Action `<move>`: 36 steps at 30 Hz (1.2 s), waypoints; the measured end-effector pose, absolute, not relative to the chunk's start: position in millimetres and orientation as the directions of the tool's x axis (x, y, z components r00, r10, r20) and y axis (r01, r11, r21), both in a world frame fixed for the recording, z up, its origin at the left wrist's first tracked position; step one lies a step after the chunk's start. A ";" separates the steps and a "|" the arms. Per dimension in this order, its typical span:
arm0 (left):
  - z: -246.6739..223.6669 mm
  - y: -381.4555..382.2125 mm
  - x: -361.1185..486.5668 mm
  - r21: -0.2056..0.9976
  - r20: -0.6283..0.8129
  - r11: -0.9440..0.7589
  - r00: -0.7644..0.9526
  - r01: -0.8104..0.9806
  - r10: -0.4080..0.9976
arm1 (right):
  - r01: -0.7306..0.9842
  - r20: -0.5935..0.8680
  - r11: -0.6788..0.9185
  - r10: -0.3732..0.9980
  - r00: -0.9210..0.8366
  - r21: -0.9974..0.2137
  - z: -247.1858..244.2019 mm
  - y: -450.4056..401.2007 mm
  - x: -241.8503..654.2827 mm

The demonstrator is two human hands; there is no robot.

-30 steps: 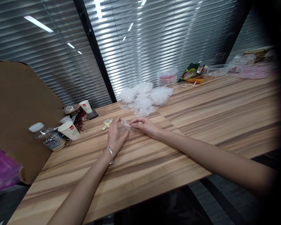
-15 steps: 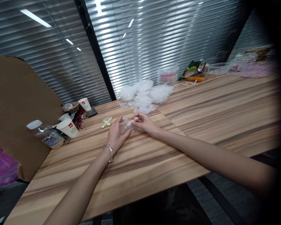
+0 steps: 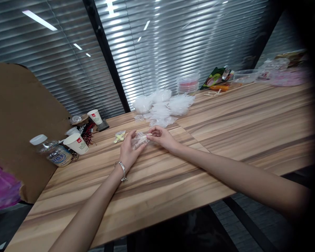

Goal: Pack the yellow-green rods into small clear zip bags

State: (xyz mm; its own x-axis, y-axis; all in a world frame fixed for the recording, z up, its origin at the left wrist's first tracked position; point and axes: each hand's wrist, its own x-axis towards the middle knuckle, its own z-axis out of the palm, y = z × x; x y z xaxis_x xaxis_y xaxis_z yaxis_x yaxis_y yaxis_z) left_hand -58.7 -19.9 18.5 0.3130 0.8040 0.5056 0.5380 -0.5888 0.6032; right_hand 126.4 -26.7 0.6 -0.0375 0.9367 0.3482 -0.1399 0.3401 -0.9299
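My left hand [image 3: 127, 149], with a silver bracelet at its wrist, holds a small clear plastic bag [image 3: 136, 140] low over the wooden table. Its thumb and fingers are around the bag's sides. At the bag's right end, the fingertips of my right hand [image 3: 165, 138] pinch a pale, thin piece [image 3: 149, 134], whose left part appears to lie inside the bag. The piece's exact kind is too small to make out. To the left of my left hand lies another small bag [image 3: 119, 137] with yellowish pieces in it.
Behind my hands is a heap of clear small bags [image 3: 161, 108], beside stacked round plastic tubs [image 3: 188, 83]. Paper cups [image 3: 76, 143] and a plastic bottle [image 3: 54, 151] stand at the left by a cardboard sheet [image 3: 23, 115]. An orange object [image 3: 218, 88] and packaging lie back right.
The pale piece in my right fingers has moved left and further into the clear bag. My left hand has hardly moved, and the bag appears more spread out.
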 end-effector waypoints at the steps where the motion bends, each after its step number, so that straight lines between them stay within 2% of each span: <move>1: 18.8 -20.3 -58.7 0.614 0.494 -0.589 0.327 0.525 0.806 | -0.151 0.336 0.328 0.941 -0.030 -0.932 -0.3 -26.0 126.7; 7: 18.3 -24.7 -56.8 0.655 0.398 -0.587 0.443 0.476 0.803 | -0.274 0.263 0.260 0.965 0.027 -0.926 -2.9 -22.9 129.3; 14: 19.2 -27.8 -54.0 0.574 0.389 -0.642 0.520 0.508 0.760 | -0.305 0.226 0.224 0.974 0.028 -0.926 -1.5 -21.4 130.8; 24: 17.2 -25.7 -55.4 0.578 0.427 -0.621 0.452 0.529 0.783 | -0.225 0.249 0.237 0.968 -0.028 -0.945 -1.6 -20.7 132.1; 32: 19.5 -26.2 -55.8 0.563 0.444 -0.629 0.446 0.536 0.777 | -0.059 0.286 0.281 0.953 -0.105 -0.958 -3.8 -21.3 133.2; 36: 19.6 -25.7 -55.5 0.563 0.441 -0.632 0.453 0.533 0.775 | -0.008 0.385 0.385 0.922 -0.038 -0.923 -2.5 -23.1 131.9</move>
State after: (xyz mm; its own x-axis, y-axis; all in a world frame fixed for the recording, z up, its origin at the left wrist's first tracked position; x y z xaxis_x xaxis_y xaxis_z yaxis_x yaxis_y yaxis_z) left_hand -55.5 -25.7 19.6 0.4534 0.7748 0.4405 0.5330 -0.6318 0.5627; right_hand 131.9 -23.1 -2.5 -0.0376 0.9220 0.3853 -0.0084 0.3853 -0.9227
